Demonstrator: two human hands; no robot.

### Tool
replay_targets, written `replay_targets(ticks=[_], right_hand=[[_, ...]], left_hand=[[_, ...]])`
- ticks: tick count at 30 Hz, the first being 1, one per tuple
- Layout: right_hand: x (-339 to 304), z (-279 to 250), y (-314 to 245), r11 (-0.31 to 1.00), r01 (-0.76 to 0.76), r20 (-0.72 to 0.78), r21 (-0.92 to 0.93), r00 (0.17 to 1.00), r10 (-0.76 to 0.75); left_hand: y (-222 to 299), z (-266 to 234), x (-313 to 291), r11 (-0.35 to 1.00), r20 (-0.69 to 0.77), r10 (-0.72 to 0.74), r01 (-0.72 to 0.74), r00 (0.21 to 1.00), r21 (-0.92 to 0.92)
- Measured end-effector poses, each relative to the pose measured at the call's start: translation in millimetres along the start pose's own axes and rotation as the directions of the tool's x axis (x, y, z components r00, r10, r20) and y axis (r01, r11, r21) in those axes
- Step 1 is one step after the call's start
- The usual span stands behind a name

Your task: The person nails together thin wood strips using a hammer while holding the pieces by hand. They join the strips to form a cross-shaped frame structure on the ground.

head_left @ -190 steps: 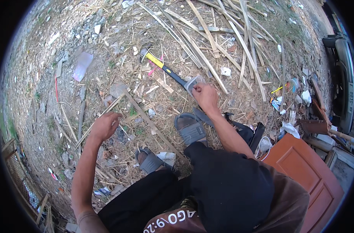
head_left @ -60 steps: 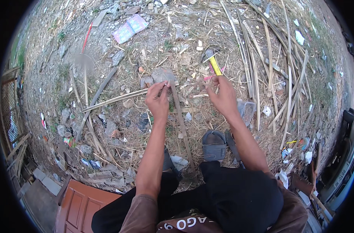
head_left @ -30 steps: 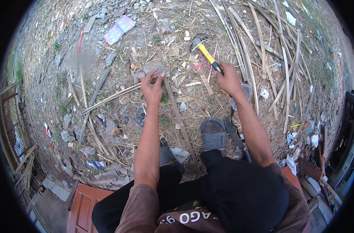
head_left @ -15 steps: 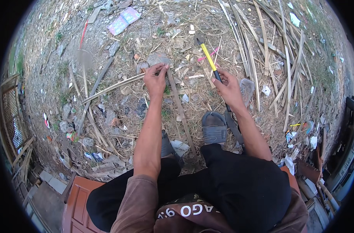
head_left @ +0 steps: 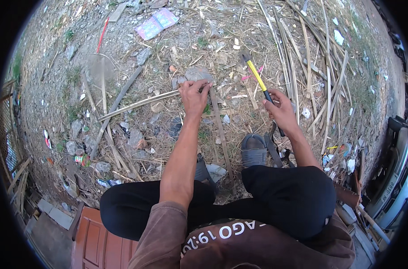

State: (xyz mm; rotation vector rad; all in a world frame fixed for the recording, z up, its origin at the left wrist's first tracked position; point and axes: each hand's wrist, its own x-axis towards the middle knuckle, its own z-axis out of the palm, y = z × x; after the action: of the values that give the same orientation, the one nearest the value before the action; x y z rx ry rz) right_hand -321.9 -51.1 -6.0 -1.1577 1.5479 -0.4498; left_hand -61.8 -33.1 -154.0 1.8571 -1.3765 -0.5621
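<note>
My left hand (head_left: 196, 97) is closed in a pinch where two wooden strips meet over a flat grey stone (head_left: 196, 73). The pale strip (head_left: 143, 105) runs off to the left, the darker strip (head_left: 221, 130) toward my feet. Whatever tiny thing the fingertips hold is too small to make out. To the right, my right hand (head_left: 282, 111) is wrapped round the black grip of a hammer (head_left: 257, 75) with a yellow and black handle. Its dark metal head points away from me, above the ground and apart from the strips.
Many long wooden strips (head_left: 331, 85) lie in a loose heap at the far right. Several more slats (head_left: 119, 96) cross on the left. Rubble, litter and a pink package (head_left: 157, 23) dot the ground. My sandalled foot (head_left: 253, 152) stands near the darker strip; a parked vehicle (head_left: 392, 179) is at the right edge.
The whole view has shifted, so the ground and both hands appear farther right and slightly lower. The left hand keeps its pinch at the strips, and the hammer stays in my right hand.
</note>
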Motion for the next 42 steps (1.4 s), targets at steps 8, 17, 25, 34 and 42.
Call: replay_targets(ticks=[8, 17, 25, 34, 42], right_hand=[[-34.4, -16.9, -41.4, 0.997, -0.076, -0.086, -0.005, 0.993, 0.075], [-64.3, -42.3, -67.7, 0.991, -0.120, -0.140, -0.054, 0.984, 0.111], [-35.0, -16.0, -24.4, 0.991, -0.121, -0.047, 0.062, 0.991, 0.124], [-5.5, 9.5, -5.8, 0.995, -0.014, 0.142, -0.094, 0.990, 0.027], [13.5, 14.5, 7.2, 0.998, -0.016, 0.218, -0.058, 0.976, 0.029]], left_hand=[[2.3, 6.1, -8.2, 0.996, 0.025, 0.007, -0.005, 1.000, -0.093], [-3.5, 6.0, 2.2, 0.996, -0.001, 0.001, -0.001, 1.000, -0.085], [-2.1, 2.1, -2.4, 0.995, -0.057, 0.095, -0.096, 0.994, -0.022], [1.7, 2.7, -4.7, 0.984, -0.098, 0.179, -0.180, 0.979, -0.001], [5.7, 0.6, -0.5, 0.966, -0.094, 0.251, -0.243, 0.963, 0.094]])
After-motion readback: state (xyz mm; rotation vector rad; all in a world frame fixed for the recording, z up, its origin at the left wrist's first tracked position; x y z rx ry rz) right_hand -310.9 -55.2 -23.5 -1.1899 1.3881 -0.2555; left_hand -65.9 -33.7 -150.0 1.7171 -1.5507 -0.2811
